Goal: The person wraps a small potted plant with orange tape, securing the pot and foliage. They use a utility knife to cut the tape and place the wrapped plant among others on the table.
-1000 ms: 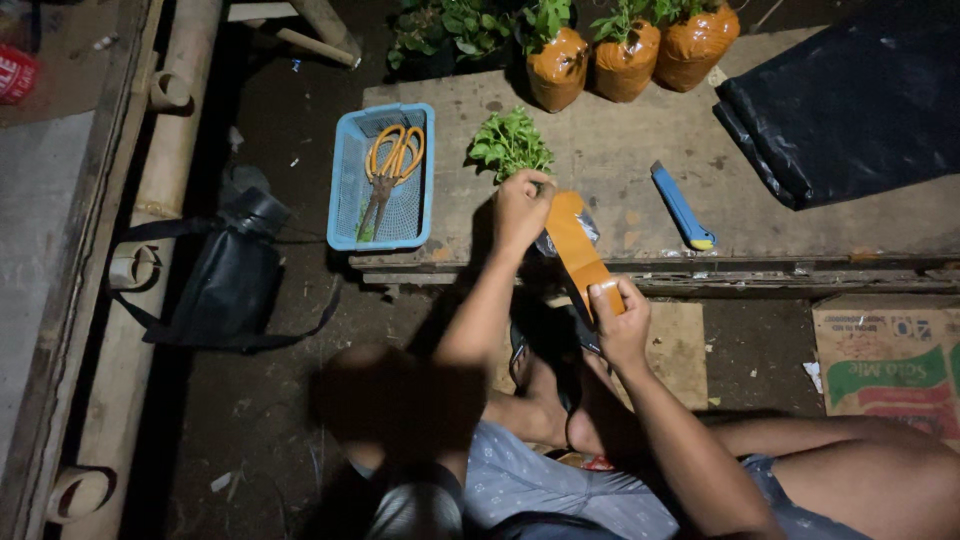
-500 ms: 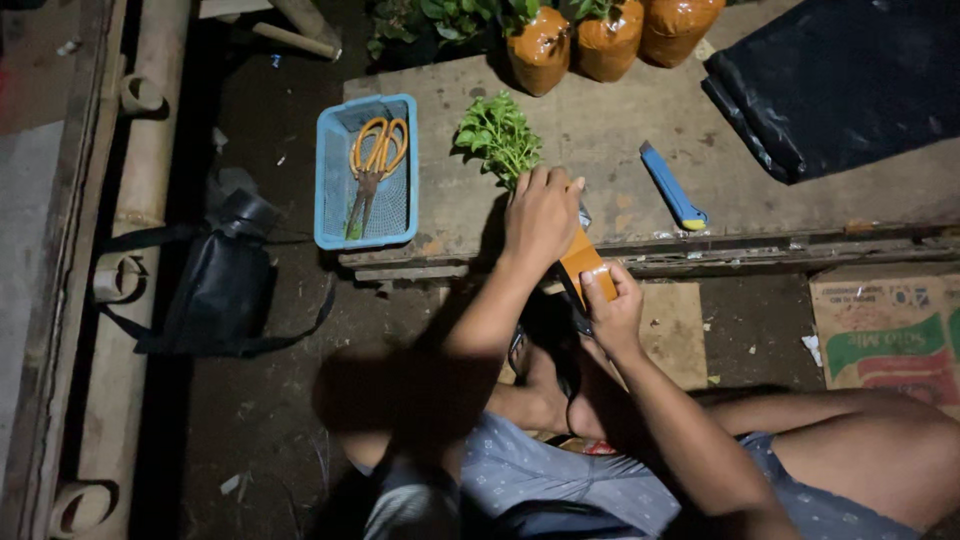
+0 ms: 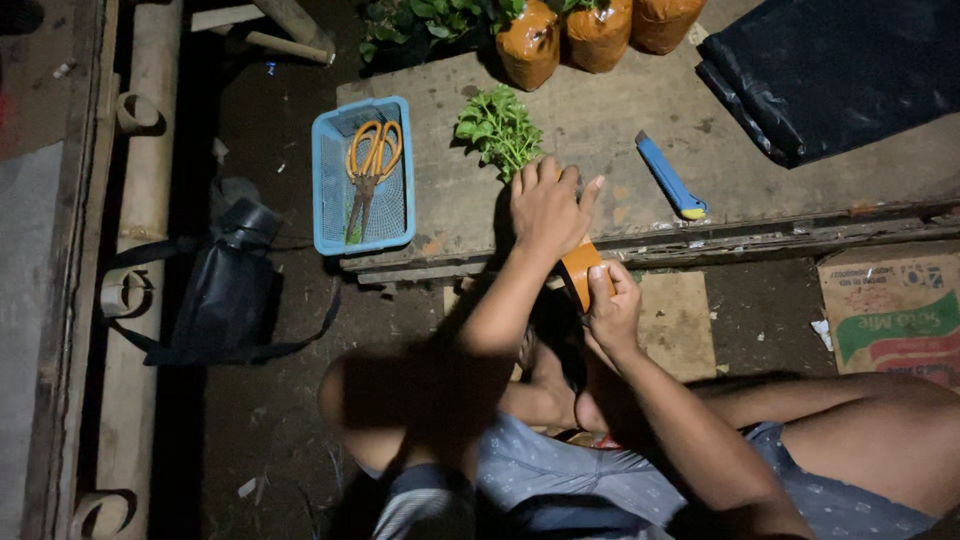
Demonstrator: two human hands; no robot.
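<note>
My left hand (image 3: 548,208) rests palm down at the near edge of the wooden board (image 3: 600,130), its fingers just below a small leafy green plant (image 3: 498,128). It covers the upper part of an orange bag (image 3: 583,272). My right hand (image 3: 612,312) grips the lower end of that orange bag just below the board's edge. What lies under my left palm is hidden.
A blue utility knife (image 3: 670,177) lies on the board to the right. A blue basket (image 3: 362,175) holds orange-handled scissors (image 3: 368,170). Orange bags with plants (image 3: 528,45) stand at the back, black plastic sheet (image 3: 840,70) at right, a cardboard box (image 3: 895,310), a black bag (image 3: 220,290).
Both hands have moved down toward the board's near edge. The orange bag, earlier stretched out between them, is now mostly covered by my left hand.
</note>
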